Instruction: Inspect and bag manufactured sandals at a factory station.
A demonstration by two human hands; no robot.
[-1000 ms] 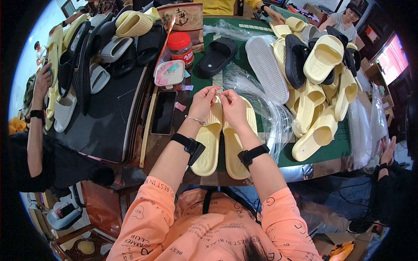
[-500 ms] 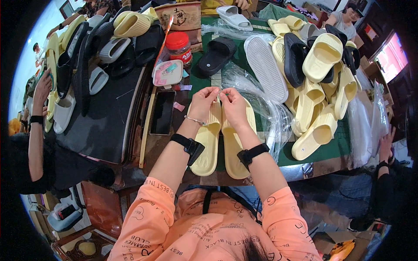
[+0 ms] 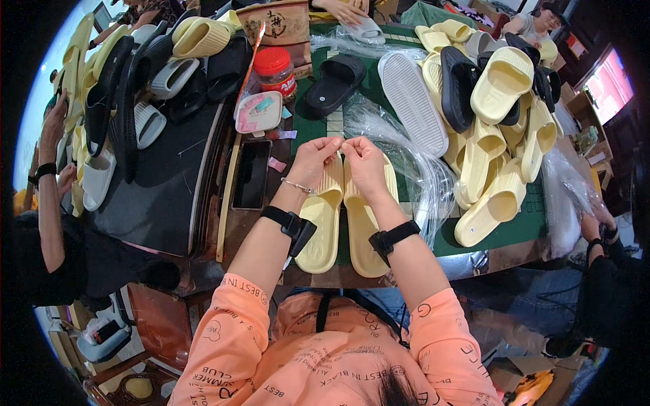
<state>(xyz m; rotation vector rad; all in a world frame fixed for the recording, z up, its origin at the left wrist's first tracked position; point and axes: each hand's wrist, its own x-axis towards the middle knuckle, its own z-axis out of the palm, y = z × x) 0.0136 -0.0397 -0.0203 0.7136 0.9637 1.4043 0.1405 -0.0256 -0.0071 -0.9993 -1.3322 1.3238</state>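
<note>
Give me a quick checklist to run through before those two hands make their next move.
1. Left hand and right hand brought together: ok, fingertips meet or nearly so.
2. Something held between the fingers: cannot tell, too small to see.
3. Cream slippers below lined up: ok, side by side, heels toward the person.
4. Phone out of the way: ok, lying left of the hands.
5. Clear wrap well away from the right hand: not ok, it lies close by.
6. Dish probably within left-hand reach: ok, just beyond the phone.
</note>
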